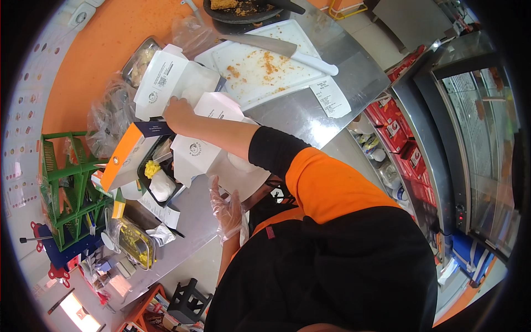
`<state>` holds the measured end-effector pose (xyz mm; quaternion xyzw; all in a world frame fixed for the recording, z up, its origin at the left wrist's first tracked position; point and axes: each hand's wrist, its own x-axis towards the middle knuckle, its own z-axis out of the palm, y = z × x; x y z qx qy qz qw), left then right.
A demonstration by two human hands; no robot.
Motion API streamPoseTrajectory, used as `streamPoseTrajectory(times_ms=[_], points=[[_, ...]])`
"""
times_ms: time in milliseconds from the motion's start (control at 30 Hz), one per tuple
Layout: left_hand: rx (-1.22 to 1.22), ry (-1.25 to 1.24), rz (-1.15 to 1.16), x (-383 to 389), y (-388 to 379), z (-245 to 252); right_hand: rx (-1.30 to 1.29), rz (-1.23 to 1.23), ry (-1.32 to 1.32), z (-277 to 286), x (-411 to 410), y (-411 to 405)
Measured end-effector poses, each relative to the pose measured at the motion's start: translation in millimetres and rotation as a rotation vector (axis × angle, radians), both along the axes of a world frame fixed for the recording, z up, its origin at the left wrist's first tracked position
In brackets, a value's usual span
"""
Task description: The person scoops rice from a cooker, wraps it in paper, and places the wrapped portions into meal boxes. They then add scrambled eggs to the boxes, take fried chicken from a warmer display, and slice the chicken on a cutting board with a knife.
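Note:
My bare right hand [179, 114] reaches across to an open white paperboard meal box [159, 83] at the far side. Its fingers are curled by the box's lid, and their tips are partly hidden. Under my right forearm lies a nearer open meal box [195, 153], with a pale round lump [240, 162] in it. My left hand [226, 213], in a clear plastic glove, is beside this box's near edge with fingers apart and nothing held. Left of the boxes, a black food tray [143, 176] holds white wrapped food [161, 185] and a yellow shredded food [152, 169].
A crumb-strewn white cutting board [257, 83] bears a white-handled knife [307, 58]. Beyond is a dark pan [249, 16] with breaded food. A printed receipt [330, 99] lies on the steel table [286, 114]. An orange carton [126, 155], green rack [66, 182] and yellow-food container [135, 242] stand left.

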<state>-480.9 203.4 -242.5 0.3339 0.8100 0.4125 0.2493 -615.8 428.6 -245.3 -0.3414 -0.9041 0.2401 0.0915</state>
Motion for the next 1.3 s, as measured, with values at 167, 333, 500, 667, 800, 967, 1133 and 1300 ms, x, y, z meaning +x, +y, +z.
streamPoseTrajectory(times_ms=[167,333,500,667,800,967,1133,1300], points=[[0.001,0.025,0.006,-2,-4,-6,0.098,0.094,-0.107,17,-2,-6],[-0.010,0.143,-0.060,-2,1,-7,-0.028,0.017,0.065,-15,-9,-13],[0.025,0.109,0.007,-11,10,-12,-0.143,0.098,0.051,-24,-10,15],[0.040,0.085,0.076,-32,15,-10,0.038,-0.019,0.285,31,-5,33],[0.163,-0.111,0.124,-49,8,18,0.043,0.106,0.558,70,-70,46],[0.373,-0.213,0.161,-68,-42,36,0.273,0.679,0.707,92,-176,37],[0.315,0.056,0.457,-133,-134,81,0.444,0.970,-0.009,101,-242,-13],[0.285,0.554,0.675,-265,-237,153,0.683,0.857,-0.374,8,-281,27]])
